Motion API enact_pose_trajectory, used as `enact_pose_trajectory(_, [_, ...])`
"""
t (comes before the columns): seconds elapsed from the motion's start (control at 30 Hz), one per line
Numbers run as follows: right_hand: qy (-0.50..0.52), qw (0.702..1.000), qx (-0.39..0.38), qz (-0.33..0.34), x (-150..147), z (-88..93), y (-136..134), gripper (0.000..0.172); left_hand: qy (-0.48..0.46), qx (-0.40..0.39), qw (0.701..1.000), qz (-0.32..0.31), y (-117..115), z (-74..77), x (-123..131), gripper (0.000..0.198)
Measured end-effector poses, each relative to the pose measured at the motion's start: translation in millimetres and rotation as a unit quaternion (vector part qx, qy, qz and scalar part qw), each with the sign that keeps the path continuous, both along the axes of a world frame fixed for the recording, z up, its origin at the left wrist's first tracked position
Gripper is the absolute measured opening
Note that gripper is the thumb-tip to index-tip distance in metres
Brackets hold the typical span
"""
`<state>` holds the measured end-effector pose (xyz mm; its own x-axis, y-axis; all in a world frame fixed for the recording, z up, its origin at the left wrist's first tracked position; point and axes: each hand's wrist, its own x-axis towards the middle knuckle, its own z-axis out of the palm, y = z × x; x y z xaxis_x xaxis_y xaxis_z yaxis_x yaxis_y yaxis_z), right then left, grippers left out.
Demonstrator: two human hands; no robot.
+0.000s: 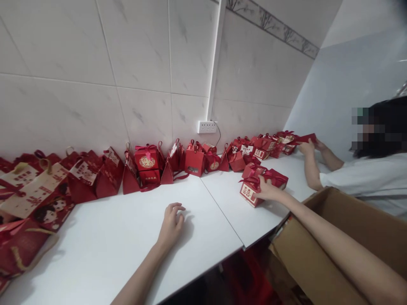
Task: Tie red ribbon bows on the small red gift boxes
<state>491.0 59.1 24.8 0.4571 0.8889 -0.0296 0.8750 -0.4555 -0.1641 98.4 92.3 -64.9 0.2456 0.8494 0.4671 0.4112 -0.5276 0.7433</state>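
My right hand (268, 189) grips the top of a red gift box (248, 194), which has a cream panel with a double-happiness sign and a dark red ribbon. A second red box (280, 177) with a bow sits just behind that hand; whether the two touch is hard to tell. Over the white table (133, 237), my left hand (172, 222) is open with its fingers loosely bent and nothing in them. Nearest ahead of it stand a red handled box (194, 162) and a two-tier red box (149, 163) with a gold emblem.
A long row of red gift boxes (110, 171) lines the tiled wall. Larger printed boxes (34, 199) crowd the left end. At the right, an opened cardboard carton (313, 258) stands against the table edge. Beyond it, a person (362, 178) holds a red box (307, 139).
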Motion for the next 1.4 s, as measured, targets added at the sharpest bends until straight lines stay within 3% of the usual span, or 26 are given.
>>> enact_pose_trajectory(0.17, [0.048, 0.999, 0.004, 0.001, -18, 6.8, -1, 0.099, -0.012, -0.025, 0.999, -0.023, -3, 3.7, 1, 0.018])
enact_pose_trajectory(0.3, [0.071, 0.997, 0.023, -0.002, -23, 2.5, 3, 0.103, -0.029, -0.037, 0.998, -0.031, -6, 5.6, 1, 0.018])
enact_pose_trajectory(0.5, [0.112, 0.978, 0.087, 0.153, -79, -0.9, 7, 0.093, -0.117, -0.092, 0.989, 0.000, 0, 1.8, -6, 0.019])
enact_pose_trajectory(0.57, [0.143, 0.950, 0.109, 0.255, -110, 3.1, 8, 0.099, -0.157, -0.121, 0.980, 0.023, 8, 0.8, -15, 0.017])
enact_pose_trajectory(0.67, [0.234, 0.859, 0.102, 0.444, -158, 5.9, 14, 0.102, -0.213, -0.163, 0.963, 0.042, 24, 1.8, -35, 0.020])
enact_pose_trajectory(0.77, [0.256, 0.797, 0.085, 0.540, -198, -0.7, 28, 0.090, -0.268, -0.200, 0.941, 0.048, 35, 5.4, -59, 0.032])
enact_pose_trajectory(0.83, [0.262, 0.793, 0.112, 0.538, -219, -9.8, 39, 0.079, -0.292, -0.227, 0.928, 0.044, 38, 8.7, -74, 0.037])
enact_pose_trajectory(0.97, [0.352, 0.810, 0.142, 0.446, -247, -29.0, 58, 0.049, -0.291, -0.284, 0.913, -0.002, 37, 18.1, -95, 0.042])
enact_pose_trajectory(1.07, [0.413, 0.798, 0.130, 0.419, -261, -39.0, 65, 0.033, -0.278, -0.304, 0.910, -0.039, 34, 27.1, -102, 0.046])
enact_pose_trajectory(1.2, [0.473, 0.768, 0.120, 0.415, -272, -50.2, 62, 0.042, -0.231, -0.316, 0.917, -0.081, 28, 38.4, -105, 0.049])
enact_pose_trajectory(1.3, [0.529, 0.744, 0.140, 0.384, -274, -58.1, 54, 0.046, -0.142, -0.292, 0.945, -0.042, 22, 47.0, -107, 0.044])
enact_pose_trajectory(1.4, [0.547, 0.744, 0.201, 0.327, -274, -61.9, 46, 0.044, -0.057, -0.295, 0.954, -0.005, 18, 56.7, -110, 0.041])
